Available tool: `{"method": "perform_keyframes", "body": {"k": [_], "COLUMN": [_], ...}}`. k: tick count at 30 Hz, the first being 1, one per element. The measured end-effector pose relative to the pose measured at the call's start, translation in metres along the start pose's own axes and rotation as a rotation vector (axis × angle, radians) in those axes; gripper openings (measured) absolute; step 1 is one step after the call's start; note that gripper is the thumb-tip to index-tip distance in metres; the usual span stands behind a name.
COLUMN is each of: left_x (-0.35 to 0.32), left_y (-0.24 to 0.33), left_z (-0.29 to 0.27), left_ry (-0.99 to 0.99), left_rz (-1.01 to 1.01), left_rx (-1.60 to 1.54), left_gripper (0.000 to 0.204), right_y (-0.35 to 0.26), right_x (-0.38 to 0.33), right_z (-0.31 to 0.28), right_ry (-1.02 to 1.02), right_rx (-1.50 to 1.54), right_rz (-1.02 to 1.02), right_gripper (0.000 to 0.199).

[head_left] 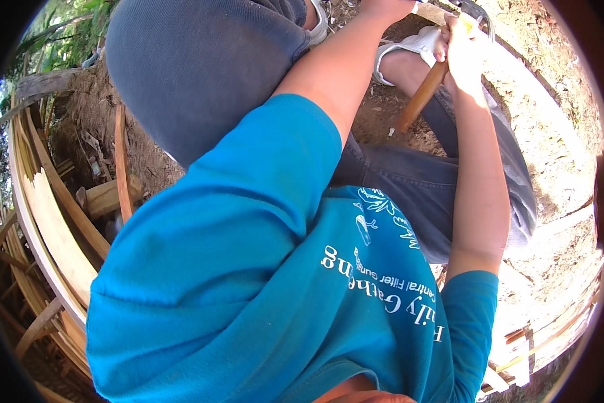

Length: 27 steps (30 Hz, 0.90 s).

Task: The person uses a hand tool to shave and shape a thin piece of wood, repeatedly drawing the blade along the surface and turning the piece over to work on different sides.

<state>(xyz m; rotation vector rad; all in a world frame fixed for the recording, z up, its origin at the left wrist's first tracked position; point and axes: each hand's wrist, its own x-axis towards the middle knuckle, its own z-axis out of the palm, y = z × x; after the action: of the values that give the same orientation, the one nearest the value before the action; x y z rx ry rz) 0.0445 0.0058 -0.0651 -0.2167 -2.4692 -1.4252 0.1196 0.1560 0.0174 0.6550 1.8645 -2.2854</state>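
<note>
My right hand (457, 50) is closed around the wooden handle (423, 97) of a tool. The handle's lower end points down toward the ground between my legs. At its top, near the upper edge, sits a dark, curved metal head (478, 12), too cut off for me to tell its kind. My left hand (386, 8) reaches to the top edge, where its fingers are curled and partly out of the picture. Close beside it lies a pale piece of wood (433, 13); whether the fingers grip it cannot be made out.
My bent knee (208, 74) in dark trousers rises at the left. A pale shoe (419, 46) stands on the dirt near the tool. Long wooden strips (53, 228) are stacked at the left, beside a log (110, 196). Sunlit soil (550, 127) spreads at the right.
</note>
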Motion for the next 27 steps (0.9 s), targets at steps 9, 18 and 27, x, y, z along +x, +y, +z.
{"method": "perform_keyframes", "body": {"k": [9, 18, 27], "left_x": [-0.001, 0.003, 0.001], "left_y": [0.000, 0.014, 0.008], "left_z": [-0.006, -0.003, 0.000], "left_ry": [-0.055, -0.002, 0.012], "left_rz": [-0.046, -0.033, 0.018], "left_rx": [-0.080, -0.056, -0.048], "left_gripper": [0.006, 0.008, 0.010], "right_y": [-0.003, -0.032, -0.027], "right_x": [0.000, -0.008, -0.024], "right_z": [-0.001, -0.005, 0.007], "right_ry": [-0.090, 0.010, -0.101], "right_rx": [-0.109, -0.035, -0.215], "right_rz": [0.017, -0.009, 0.081], "right_gripper": [0.017, 0.014, 0.014]}}
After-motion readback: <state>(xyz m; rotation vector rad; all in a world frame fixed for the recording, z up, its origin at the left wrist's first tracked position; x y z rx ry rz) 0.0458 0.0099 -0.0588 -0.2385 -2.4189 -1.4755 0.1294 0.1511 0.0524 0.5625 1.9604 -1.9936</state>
